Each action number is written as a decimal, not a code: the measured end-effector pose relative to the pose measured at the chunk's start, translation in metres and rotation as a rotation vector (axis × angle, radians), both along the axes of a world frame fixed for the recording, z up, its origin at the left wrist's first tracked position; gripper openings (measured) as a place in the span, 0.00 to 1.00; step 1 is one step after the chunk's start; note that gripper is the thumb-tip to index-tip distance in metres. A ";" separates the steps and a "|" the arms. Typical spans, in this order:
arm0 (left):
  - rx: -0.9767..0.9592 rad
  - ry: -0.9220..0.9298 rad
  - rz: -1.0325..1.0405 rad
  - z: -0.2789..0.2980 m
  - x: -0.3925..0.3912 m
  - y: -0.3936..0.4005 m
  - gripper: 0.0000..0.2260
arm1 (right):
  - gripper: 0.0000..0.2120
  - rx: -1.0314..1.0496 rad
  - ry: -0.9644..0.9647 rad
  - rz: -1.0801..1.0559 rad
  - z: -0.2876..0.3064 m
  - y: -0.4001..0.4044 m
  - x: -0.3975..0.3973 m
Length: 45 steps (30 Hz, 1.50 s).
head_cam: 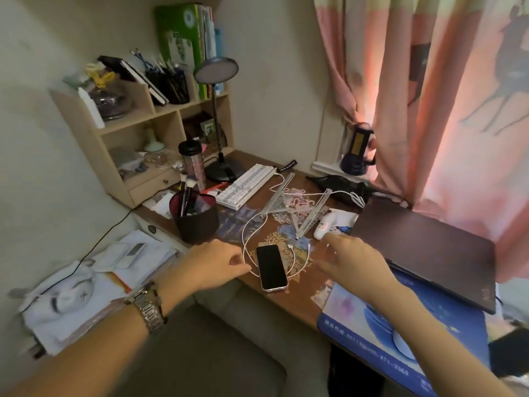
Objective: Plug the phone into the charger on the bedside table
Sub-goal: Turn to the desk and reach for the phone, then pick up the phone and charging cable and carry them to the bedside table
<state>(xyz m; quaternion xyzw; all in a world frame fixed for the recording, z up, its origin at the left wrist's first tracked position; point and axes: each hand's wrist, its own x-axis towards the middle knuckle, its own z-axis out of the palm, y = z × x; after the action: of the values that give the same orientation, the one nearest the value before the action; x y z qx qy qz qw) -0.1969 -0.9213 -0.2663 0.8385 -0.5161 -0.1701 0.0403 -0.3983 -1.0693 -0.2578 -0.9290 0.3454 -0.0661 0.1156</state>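
A phone (pixel 271 267) with a dark screen lies face up near the front edge of the brown table (pixel 297 299). A white charger cable (pixel 248 233) loops around it, and its plug end (pixel 291 247) rests just right of the phone's top. My left hand (pixel 217 263), with a metal watch on the wrist, hovers just left of the phone with fingers curled near the cable. Right of the phone, my right hand (pixel 350 260) is spread open above the table, holding nothing.
A closed laptop (pixel 426 253) lies at the right on a blue mat (pixel 400 345). Behind the phone are a metal stand (pixel 289 204), a white keyboard (pixel 244 186), a brush cup (pixel 196 217), a desk lamp (pixel 216 121) and a shelf unit (pixel 137 133). Papers (pixel 94 282) pile at the left.
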 end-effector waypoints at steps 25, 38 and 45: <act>-0.090 0.051 0.108 -0.152 0.065 -0.081 0.17 | 0.31 0.381 0.019 -0.028 -0.168 -0.048 0.111; -0.012 0.049 -0.152 -0.200 0.125 -0.099 0.23 | 0.48 0.311 0.027 -0.280 -0.208 -0.024 0.148; -0.053 0.040 -0.202 -0.209 0.136 -0.100 0.24 | 0.47 0.291 0.106 -0.315 -0.214 -0.022 0.159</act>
<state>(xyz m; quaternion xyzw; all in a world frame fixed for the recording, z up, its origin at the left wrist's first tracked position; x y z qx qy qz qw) -0.0606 -1.0215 -0.4756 0.7772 -0.6014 -0.1766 0.0554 -0.2394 -1.0913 -0.4718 -0.8392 0.4978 0.0162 0.2182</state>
